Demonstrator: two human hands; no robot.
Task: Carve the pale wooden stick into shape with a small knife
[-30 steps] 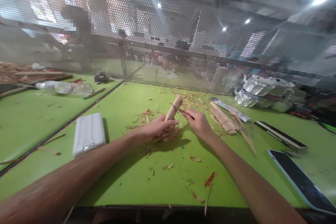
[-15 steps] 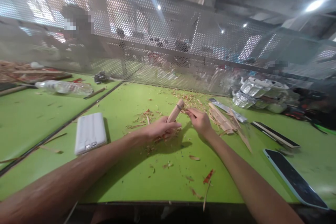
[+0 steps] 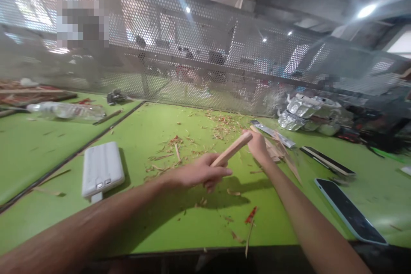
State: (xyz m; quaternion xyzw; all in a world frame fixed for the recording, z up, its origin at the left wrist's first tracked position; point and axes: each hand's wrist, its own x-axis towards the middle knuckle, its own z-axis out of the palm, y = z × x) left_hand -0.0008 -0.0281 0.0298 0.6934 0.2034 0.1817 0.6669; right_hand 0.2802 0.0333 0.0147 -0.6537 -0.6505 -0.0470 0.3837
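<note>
Curled left hand (image 3: 210, 170) near right hand (image 3: 257, 144)

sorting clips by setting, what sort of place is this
Probably a workshop or craft room: wood shavings lie scattered over the green table, a screen full of small holes stands at its far edge, and the left hand grips a piece of wood.

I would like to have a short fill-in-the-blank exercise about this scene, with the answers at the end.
1. The left hand holds a stick made of ____.
2. The tabletop is coloured ____.
3. The clear plastic bottle lies on its ____.
4. The phone lies beside the person's ____ forearm.

Missing words: wood; green; side; right.
</note>
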